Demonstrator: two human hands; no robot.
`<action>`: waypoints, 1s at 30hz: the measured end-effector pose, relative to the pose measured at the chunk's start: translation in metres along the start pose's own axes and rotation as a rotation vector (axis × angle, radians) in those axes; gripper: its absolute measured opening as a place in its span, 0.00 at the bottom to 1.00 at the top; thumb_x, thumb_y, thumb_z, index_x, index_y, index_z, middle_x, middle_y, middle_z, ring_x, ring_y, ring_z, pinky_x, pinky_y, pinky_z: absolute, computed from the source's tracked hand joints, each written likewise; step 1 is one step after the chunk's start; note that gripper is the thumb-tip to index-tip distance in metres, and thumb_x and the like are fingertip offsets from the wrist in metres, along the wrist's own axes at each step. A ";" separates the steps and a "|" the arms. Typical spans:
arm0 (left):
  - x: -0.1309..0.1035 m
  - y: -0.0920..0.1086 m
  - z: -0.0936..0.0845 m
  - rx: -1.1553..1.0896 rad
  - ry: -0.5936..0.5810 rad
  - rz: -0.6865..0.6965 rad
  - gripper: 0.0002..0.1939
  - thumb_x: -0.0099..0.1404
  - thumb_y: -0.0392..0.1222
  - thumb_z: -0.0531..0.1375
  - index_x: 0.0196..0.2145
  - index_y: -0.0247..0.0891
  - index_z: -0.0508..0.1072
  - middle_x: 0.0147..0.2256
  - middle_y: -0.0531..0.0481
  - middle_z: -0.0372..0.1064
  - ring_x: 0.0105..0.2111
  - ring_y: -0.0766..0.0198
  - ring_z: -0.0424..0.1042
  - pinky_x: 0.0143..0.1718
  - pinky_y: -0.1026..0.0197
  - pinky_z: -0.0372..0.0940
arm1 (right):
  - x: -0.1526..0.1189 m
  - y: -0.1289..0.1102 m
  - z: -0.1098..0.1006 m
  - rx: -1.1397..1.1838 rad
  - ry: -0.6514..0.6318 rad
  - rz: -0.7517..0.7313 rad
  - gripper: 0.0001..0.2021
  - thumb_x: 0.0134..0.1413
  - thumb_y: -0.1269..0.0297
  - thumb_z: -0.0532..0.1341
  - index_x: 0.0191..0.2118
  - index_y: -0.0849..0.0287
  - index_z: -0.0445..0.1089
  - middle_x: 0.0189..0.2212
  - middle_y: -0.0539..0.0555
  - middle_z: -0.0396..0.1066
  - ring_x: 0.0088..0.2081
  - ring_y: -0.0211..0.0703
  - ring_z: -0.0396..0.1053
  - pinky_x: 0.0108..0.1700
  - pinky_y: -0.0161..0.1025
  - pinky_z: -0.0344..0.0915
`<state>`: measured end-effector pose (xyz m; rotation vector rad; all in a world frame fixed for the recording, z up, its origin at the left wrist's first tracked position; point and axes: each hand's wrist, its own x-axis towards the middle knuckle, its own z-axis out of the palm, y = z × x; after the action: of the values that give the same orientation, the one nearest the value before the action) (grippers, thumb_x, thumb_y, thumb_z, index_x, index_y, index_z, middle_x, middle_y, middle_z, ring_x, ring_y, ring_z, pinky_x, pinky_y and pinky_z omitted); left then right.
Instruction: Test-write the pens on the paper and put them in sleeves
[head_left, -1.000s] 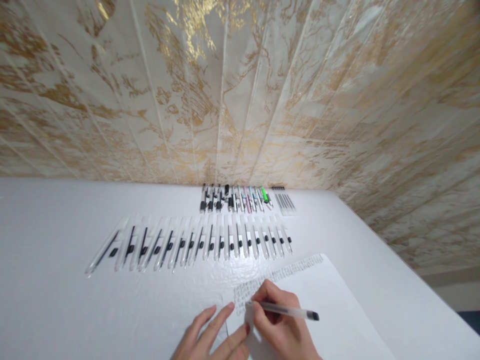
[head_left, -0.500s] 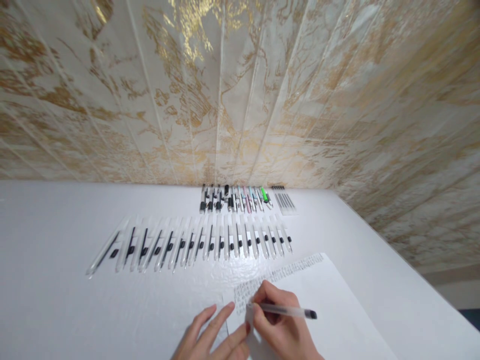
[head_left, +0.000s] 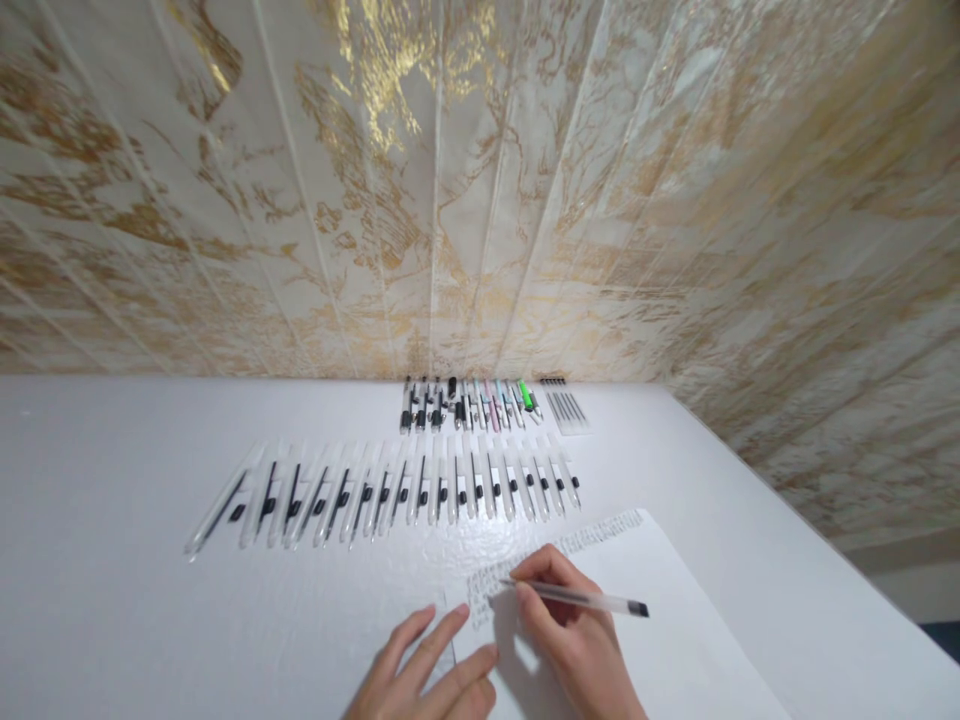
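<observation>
My right hand (head_left: 574, 630) is closed around a clear pen (head_left: 592, 598) with a black end. The pen's tip points left, over the written lines near the upper left of a white sheet of paper (head_left: 675, 620); whether it touches the paper I cannot tell. Rows of small dark handwriting (head_left: 487, 590) run along the sheet's top edge. My left hand (head_left: 435, 665) lies with fingers spread across the sheet's left edge and holds nothing.
Beyond the paper, a long row of clear pen parts with dark refills and black caps (head_left: 405, 495) spans the white table (head_left: 97, 560). Several assorted pens (head_left: 472, 405), a green one (head_left: 525, 395) and a pack of refills (head_left: 568, 408) lie by the gold-patterned wall covering (head_left: 360, 250).
My right hand has lifted slightly up and to the right with the pen, moving away from the left fingers. My left hand stays on the paper. The view has shifted a little.
</observation>
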<state>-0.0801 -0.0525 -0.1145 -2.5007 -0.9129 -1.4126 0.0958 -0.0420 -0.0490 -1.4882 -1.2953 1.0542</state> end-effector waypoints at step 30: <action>0.063 0.016 -0.039 -0.921 -0.349 -0.698 0.20 0.73 0.41 0.46 0.61 0.44 0.49 0.47 0.43 0.75 0.46 0.59 0.75 0.51 0.53 0.67 | -0.014 -0.060 0.004 -0.305 -0.322 -0.359 0.08 0.47 0.74 0.59 0.31 0.56 0.73 0.26 0.50 0.74 0.23 0.37 0.65 0.24 0.31 0.55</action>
<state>-0.0758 -0.0527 -0.0384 -3.3599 -1.6074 -1.9614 0.0755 -0.0506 0.0081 -1.2619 -1.9405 0.9081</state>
